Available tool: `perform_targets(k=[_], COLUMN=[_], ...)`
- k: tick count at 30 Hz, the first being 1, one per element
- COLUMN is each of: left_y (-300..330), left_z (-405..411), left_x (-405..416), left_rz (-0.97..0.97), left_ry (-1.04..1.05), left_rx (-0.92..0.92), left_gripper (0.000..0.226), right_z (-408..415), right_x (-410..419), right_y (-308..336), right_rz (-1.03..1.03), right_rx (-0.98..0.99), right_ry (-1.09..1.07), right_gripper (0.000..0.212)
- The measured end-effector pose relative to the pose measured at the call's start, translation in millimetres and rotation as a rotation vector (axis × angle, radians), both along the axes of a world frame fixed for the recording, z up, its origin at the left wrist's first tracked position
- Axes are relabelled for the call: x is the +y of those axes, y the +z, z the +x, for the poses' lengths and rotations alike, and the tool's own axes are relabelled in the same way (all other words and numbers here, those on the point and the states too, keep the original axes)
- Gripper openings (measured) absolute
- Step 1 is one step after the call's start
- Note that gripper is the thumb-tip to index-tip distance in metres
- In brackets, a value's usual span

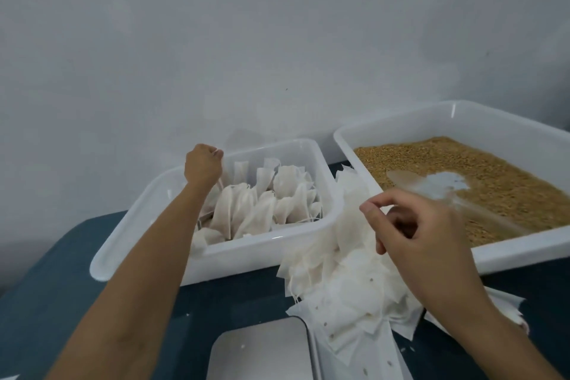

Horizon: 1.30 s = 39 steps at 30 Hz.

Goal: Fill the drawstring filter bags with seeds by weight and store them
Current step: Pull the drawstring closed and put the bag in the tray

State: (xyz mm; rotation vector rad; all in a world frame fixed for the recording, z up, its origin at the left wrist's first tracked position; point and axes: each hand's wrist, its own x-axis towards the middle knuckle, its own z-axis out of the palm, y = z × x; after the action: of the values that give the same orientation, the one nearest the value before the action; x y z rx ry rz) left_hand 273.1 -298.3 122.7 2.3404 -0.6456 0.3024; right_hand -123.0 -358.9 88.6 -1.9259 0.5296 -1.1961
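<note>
Scale [262, 348] sits nearest, beside loose bags [345, 281]. Right hand [425, 234] hovers over them — fingers curled, empty. Left hand [202, 165] grips something in the bin [148, 244] — can't tell what.

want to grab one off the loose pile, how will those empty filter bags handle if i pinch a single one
Probably floppy: the empty filter bags lie creased and bent over each other. Likely very light, being thin and translucent. They overlap and their strings tangle, so neighbours may lift too.

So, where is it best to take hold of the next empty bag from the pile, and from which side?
Probably pinch a free corner of a top bag in the pile, coming from above with the right hand. The bags lie flat and overlapping, so only edges and corners stick out to grip.
</note>
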Motion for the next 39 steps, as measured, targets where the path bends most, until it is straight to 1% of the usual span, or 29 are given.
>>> perform_targets(k=[3, 6, 7, 10, 13, 15, 18, 20, 21, 24, 25, 26, 27, 29, 30, 32, 34, 35, 37, 39], left_y=[-5.6, -8.9, -10.4, -15.4, -10.8, -5.1, 7.4, 15.4, 19.1, 26.1, 24.1, 20.2, 14.1, -1.9, -11.8, -32.4, -46.5, -48.9, -50.8, -51.6], left_z=[5.6, 8.2, 9.2, 12.0, 3.0, -2.8, -22.3, -44.5, -61.3, -136.9, -165.9, -193.4, -219.3, -258.6, -271.2, -286.8, -292.4, -293.5, -293.2, -290.5], left_x=[-5.7, -10.1, -11.5, -13.7, -11.2, -8.1, 1.3, 8.8, 14.1, 37.3, 48.2, 59.4, 69.6, 82.5, 83.7, 78.1, 68.7, 64.9, 61.5, 59.9], left_rz=[0.169, 0.318, 0.336, 0.329, 0.329, 0.320, 0.257, 0.200, 0.134, -0.148, -0.186, -0.173, -0.116, 0.075, 0.189, 0.406, 0.573, 0.621, 0.652, 0.567], left_ry=[-0.041, -0.056, -0.051, -0.052, -0.075, -0.088, -0.085, -0.107, -0.142, -0.348, -0.443, -0.553, -0.672, -0.868, -0.929, -0.991, -0.975, -0.964, -0.953, -0.949], left_rx=[0.083, 0.192, 0.200, 0.212, 0.220, 0.183, 0.097, -0.010, -0.090, -0.284, -0.330, -0.366, -0.384, -0.373, -0.382, -0.459, -0.545, -0.574, -0.598, -0.642], left_gripper=[0.048, 0.036, 0.035, 0.043, 0.044, 0.047, 0.034, 0.039, 0.039, 0.020, 0.012, 0.006, 0.002, 0.007, 0.012, 0.028, 0.037, 0.037, 0.030, 0.017], right_z=[-0.8, -0.6, -1.0, -2.3, -4.0, -5.3, -8.5, -10.9, -12.3, -15.9, -16.8, -17.3, -17.8, -18.1, -18.0, -17.4, -17.0, -16.7, -16.7, -16.5], right_x=[-0.1, -0.2, -0.3, -0.2, -1.7, -3.7, -6.6, -8.8, -9.9, -13.8, -14.9, -15.8, -16.5, -17.1, -17.2, -17.5, -17.8, -18.0, -18.5, -18.8], right_y=[1.2, 2.0, 2.3, 3.8, 5.3, 7.0, 10.1, 12.7, 14.2, 18.1, 18.8, 19.5, 19.9, 20.1, 20.0, 19.9, 19.6, 19.2, 18.8, 18.6], right_rz=[0.030, 0.053, 0.063, 0.089, 0.145, 0.201, 0.295, 0.361, 0.399, 0.503, 0.532, 0.557, 0.575, 0.588, 0.587, 0.580, 0.572, 0.571, 0.573, 0.580], right_rx=[-0.010, -0.008, -0.009, -0.014, -0.041, -0.065, -0.123, -0.169, -0.191, -0.250, -0.269, -0.289, -0.304, -0.319, -0.323, -0.328, -0.329, -0.330, -0.334, -0.341], right_ry=[0.009, 0.009, 0.011, 0.013, 0.036, 0.067, 0.100, 0.121, 0.133, 0.172, 0.186, 0.199, 0.210, 0.221, 0.225, 0.232, 0.234, 0.233, 0.232, 0.237], right_gripper=[0.013, 0.013, 0.013, 0.013, 0.013, 0.012, 0.012, 0.012, 0.012, 0.012, 0.013, 0.013, 0.014, 0.015, 0.014, 0.013, 0.013, 0.013, 0.013, 0.013])
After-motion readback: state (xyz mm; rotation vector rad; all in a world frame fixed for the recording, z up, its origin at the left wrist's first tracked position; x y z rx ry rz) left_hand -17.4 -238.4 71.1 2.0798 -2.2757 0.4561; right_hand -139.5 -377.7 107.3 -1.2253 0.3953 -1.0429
